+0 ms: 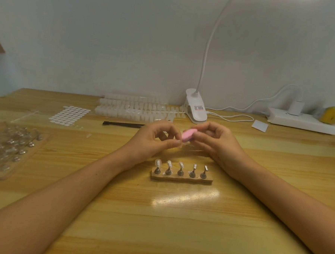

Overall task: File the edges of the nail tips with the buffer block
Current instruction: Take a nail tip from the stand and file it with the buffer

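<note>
Pale wall (pixel 109 36) backs a wooden worktop (pixel 157 223) that carries everything. Beyond the right hand (pixel 218 141) stands a white clip lamp (pixel 195 109), and farther out to that hand's right a white power strip (pixel 302 122) lies by the wall. Beyond the left hand (pixel 154 139) lie rows of spare tips (pixel 132 108), with a black strip (pixel 122 124) just in front of them and a sheet of white stickers (pixel 70 115) to the side. Well out to the left hand's left is a clear bag (pixel 10 145) of small holders. Just nearer the body than both hands sits a wooden stand (pixel 181 179) with five metal pegs, the two leftmost topped with clear tips. Both hands are raised over the worktop, close together. The right hand pinches the pink buffer (pixel 187 134) in curled fingers. The left hand pinches a clear nail tip (pixel 183 145) between thumb and forefinger; it is blurred, lying just under the buffer, and contact cannot be told.
</note>
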Demonstrator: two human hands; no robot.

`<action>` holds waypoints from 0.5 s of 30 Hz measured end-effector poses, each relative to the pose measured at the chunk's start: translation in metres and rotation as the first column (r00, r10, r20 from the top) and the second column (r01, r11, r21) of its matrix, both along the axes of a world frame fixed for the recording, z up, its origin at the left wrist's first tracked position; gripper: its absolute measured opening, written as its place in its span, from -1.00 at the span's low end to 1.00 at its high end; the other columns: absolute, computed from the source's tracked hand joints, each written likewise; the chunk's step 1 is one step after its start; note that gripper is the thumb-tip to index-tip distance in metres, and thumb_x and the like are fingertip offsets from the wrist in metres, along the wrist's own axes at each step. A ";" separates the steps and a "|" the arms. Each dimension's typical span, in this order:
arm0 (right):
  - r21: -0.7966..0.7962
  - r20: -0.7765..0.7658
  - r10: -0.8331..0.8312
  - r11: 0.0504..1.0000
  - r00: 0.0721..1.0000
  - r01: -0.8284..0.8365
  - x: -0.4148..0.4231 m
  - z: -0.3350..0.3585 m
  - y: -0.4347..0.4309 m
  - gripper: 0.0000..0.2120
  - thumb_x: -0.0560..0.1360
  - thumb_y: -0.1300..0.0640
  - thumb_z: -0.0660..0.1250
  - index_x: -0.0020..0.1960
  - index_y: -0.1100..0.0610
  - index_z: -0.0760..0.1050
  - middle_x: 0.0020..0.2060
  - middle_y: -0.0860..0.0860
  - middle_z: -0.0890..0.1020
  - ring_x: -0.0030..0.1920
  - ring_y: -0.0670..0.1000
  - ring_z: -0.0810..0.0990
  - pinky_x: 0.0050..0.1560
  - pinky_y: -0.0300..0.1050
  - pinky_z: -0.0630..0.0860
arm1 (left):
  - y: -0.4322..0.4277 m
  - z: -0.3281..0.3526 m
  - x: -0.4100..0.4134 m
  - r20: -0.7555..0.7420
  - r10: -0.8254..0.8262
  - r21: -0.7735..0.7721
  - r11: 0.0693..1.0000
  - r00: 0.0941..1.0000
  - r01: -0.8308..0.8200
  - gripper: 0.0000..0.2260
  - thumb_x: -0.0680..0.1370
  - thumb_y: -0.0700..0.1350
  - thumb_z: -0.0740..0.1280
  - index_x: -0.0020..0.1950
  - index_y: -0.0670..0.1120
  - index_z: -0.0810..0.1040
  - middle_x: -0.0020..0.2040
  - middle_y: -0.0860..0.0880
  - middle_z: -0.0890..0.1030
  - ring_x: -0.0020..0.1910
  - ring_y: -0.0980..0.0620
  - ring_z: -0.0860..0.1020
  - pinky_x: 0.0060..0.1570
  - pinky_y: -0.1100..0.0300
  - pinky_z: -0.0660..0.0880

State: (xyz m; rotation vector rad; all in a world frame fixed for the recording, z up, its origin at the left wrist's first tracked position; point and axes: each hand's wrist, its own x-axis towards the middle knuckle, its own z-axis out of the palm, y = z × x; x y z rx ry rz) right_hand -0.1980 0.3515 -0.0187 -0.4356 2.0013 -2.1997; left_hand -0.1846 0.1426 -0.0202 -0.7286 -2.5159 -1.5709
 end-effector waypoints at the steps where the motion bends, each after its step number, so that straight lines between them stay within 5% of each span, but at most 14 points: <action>1: -0.063 0.030 -0.043 0.997 0.999 0.045 -0.001 0.000 0.002 -0.79 0.46 0.28 0.40 0.08 0.28 0.53 0.01 0.20 0.70 0.05 0.12 0.71 0.00 -0.17 0.65 | 0.000 0.000 0.000 0.001 0.004 0.003 1.000 1.000 -0.004 -0.99 0.51 -0.10 0.42 -0.11 0.01 0.62 -0.10 0.07 0.59 -0.17 0.18 0.51 -0.15 0.38 0.47; 5: 0.238 -0.171 -0.018 0.969 0.985 0.059 0.003 -0.003 0.001 -0.80 0.45 0.28 0.47 0.06 0.24 0.56 0.03 0.07 0.69 0.00 0.02 0.72 -0.05 -0.18 0.65 | -0.001 0.002 0.001 0.071 0.068 0.102 0.992 0.995 -0.075 -0.99 0.50 -0.09 0.43 -0.12 0.00 0.63 -0.30 0.25 0.58 -0.37 0.31 0.46 -0.41 0.48 0.37; 9: 0.557 -0.424 0.062 0.804 0.904 0.206 0.008 -0.002 0.001 -0.82 0.45 0.18 0.51 0.01 0.04 0.60 -0.05 -0.13 0.65 -0.03 -0.24 0.58 -0.09 -0.32 0.53 | -0.001 0.004 0.001 0.136 0.068 0.100 0.992 0.988 -0.082 -0.97 0.49 -0.06 0.44 -0.15 0.04 0.63 -0.37 0.27 0.58 -0.42 0.34 0.46 -0.45 0.52 0.33; 11: 0.579 -0.546 0.058 0.748 0.836 0.326 0.011 0.000 0.005 -0.78 0.44 0.15 0.51 0.05 -0.02 0.61 -0.02 -0.16 0.61 -0.04 -0.28 0.48 -0.13 -0.41 0.41 | -0.001 0.005 0.002 0.159 0.057 0.087 0.994 0.986 -0.071 -0.98 0.49 -0.06 0.43 -0.14 0.03 0.64 -0.39 0.26 0.58 -0.47 0.34 0.44 -0.47 0.52 0.31; 15: 0.470 -0.707 0.116 0.813 0.697 0.342 0.020 0.009 0.002 -0.72 0.42 0.13 0.50 0.13 0.02 0.61 -0.04 -0.09 0.62 -0.12 -0.06 0.53 -0.27 -0.25 0.46 | 0.000 0.011 0.003 0.214 0.024 0.036 0.999 0.976 -0.032 -0.97 0.50 -0.05 0.42 -0.12 0.02 0.65 -0.38 0.26 0.58 -0.48 0.35 0.44 -0.47 0.51 0.32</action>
